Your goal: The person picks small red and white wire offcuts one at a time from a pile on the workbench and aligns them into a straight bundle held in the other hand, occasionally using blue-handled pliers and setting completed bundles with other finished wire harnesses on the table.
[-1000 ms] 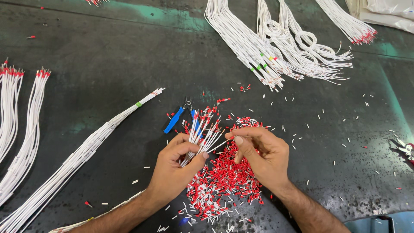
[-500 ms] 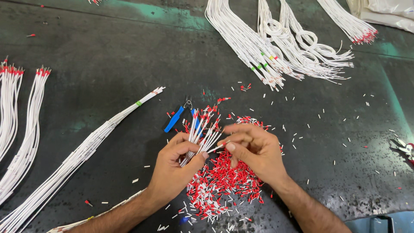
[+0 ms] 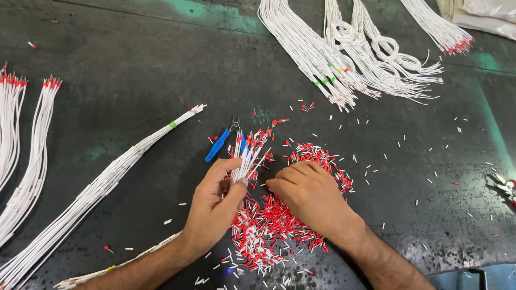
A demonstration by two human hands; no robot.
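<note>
The left hand (image 3: 215, 207) is closed around a small bunch of white wires (image 3: 244, 158), thumb pressed against them, their ends fanned upward and several already tipped in red. The right hand (image 3: 309, 196) rests knuckles-up on the pile of red ferrules (image 3: 269, 225), fingers curled down into it (whether they pinch a ferrule cannot be told). The pile lies on the dark table (image 3: 134, 64) between and below the two hands, with loose white insulation scraps (image 3: 376, 161) scattered around it. A blue-handled tool (image 3: 217, 145) lies just beside the wire ends, to their left. A long wire bundle (image 3: 107, 182) runs diagonally at left, and more bundles (image 3: 333, 59) lie at the top.
</note>
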